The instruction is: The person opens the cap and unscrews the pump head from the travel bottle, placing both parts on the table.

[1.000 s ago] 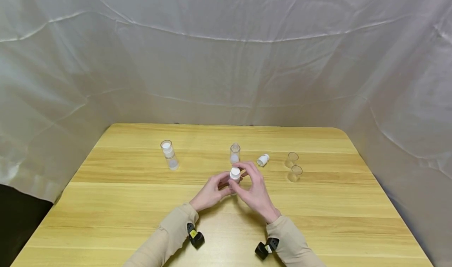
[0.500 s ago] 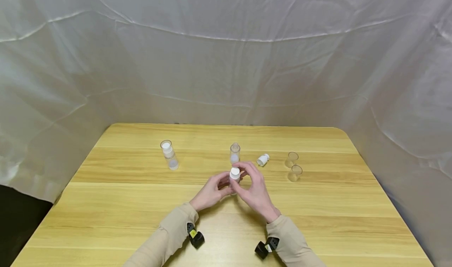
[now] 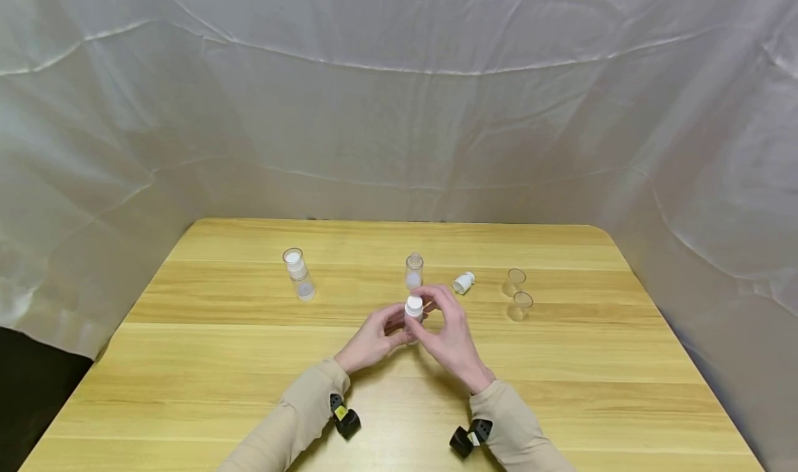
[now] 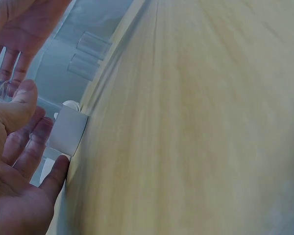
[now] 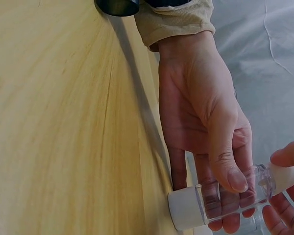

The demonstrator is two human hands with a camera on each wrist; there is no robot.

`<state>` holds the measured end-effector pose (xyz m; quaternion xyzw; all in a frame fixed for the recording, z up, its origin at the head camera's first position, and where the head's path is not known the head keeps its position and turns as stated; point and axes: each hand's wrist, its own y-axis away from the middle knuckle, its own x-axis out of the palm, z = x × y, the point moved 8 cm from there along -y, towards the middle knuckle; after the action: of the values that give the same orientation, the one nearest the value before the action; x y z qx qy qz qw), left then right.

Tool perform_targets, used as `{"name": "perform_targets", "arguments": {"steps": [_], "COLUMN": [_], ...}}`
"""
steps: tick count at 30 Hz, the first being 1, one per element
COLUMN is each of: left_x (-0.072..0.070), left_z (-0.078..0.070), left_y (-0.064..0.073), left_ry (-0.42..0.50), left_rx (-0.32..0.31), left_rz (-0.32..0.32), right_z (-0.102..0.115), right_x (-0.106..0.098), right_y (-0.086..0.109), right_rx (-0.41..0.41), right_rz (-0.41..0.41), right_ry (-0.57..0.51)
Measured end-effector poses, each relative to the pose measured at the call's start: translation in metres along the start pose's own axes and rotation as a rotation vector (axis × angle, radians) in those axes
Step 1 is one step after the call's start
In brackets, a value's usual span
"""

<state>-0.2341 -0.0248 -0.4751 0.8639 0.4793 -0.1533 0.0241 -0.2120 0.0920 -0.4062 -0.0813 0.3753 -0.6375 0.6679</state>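
A small pump bottle stands upright on the table in front of me, with a white pump head (image 3: 414, 307) on top. My left hand (image 3: 368, 342) holds its clear body from the left side. In the right wrist view, the left thumb (image 5: 231, 171) lies along that body, and the white base (image 5: 186, 208) meets the table. My right hand (image 3: 454, 340) pinches the white pump head between thumb and fingers. Behind the hands stands a second clear bottle (image 3: 414, 272) with a bare translucent neck. A loose white pump head (image 3: 464, 283) lies on its side to the right.
Two clear caps (image 3: 520, 307) stand one behind the other at the right of the wooden table (image 3: 598, 361). At the left is a bottle (image 3: 299, 275) with a white pump under a clear cap. Grey fabric (image 3: 399, 125) hangs around the table's back and sides.
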Motion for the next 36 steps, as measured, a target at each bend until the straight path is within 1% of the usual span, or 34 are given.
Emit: {"name": "perform_targets", "arguments": {"steps": [3, 5, 10, 13, 16, 19, 21, 25, 27, 29, 32, 34, 36], "left_x": [-0.0001, -0.0002, -0.0002, -0.0003, -0.0001, -0.0002, -0.0002, 0.0000, 0.0002, 0.0004, 0.0006, 0.0010, 0.0013], "left_z": [0.0011, 0.0011, 0.0009, 0.0019, 0.0029, 0.0032, 0.0024, 0.0007, 0.0008, 0.0008, 0.0007, -0.0003, -0.0021], "left_y": [-0.0001, -0.0002, -0.0002, -0.0004, -0.0005, -0.0003, 0.0000, 0.0000, -0.0002, -0.0004, -0.0004, -0.0004, -0.0002], "left_ry": [0.004, 0.006, 0.003, 0.003, 0.000, 0.001, -0.001, -0.006, -0.007, -0.008, -0.001, -0.002, 0.004], "left_rx": [-0.004, 0.005, 0.023, 0.009, -0.003, -0.005, 0.004, 0.033, 0.030, 0.024, 0.011, 0.016, 0.032], "left_rz": [0.001, 0.001, 0.003, 0.001, -0.001, -0.001, 0.001, 0.004, 0.005, 0.005, 0.004, 0.005, 0.010], "right_z": [0.0021, 0.0025, 0.0001, -0.0003, 0.0004, 0.0015, 0.0009, -0.0011, -0.0018, -0.0010, 0.0017, 0.0033, 0.0035], "right_x": [0.0005, 0.0010, 0.0030, 0.0024, 0.0012, 0.0014, 0.0023, 0.0040, 0.0041, 0.0031, 0.0018, 0.0019, 0.0026], "right_y": [-0.0002, 0.0000, 0.0006, 0.0006, 0.0005, 0.0008, 0.0013, 0.0023, 0.0023, 0.0019, 0.0011, 0.0011, 0.0015], "right_rx": [-0.020, -0.023, 0.009, 0.013, -0.003, -0.017, -0.006, 0.048, 0.067, 0.062, 0.031, 0.012, 0.012], "right_rz": [0.013, 0.023, 0.034, 0.018, 0.002, 0.009, 0.024, 0.048, 0.046, 0.034, 0.026, 0.036, 0.052], "right_ry": [-0.001, -0.001, 0.007, 0.006, -0.007, -0.015, -0.013, 0.003, 0.008, 0.014, 0.014, 0.015, 0.010]}}
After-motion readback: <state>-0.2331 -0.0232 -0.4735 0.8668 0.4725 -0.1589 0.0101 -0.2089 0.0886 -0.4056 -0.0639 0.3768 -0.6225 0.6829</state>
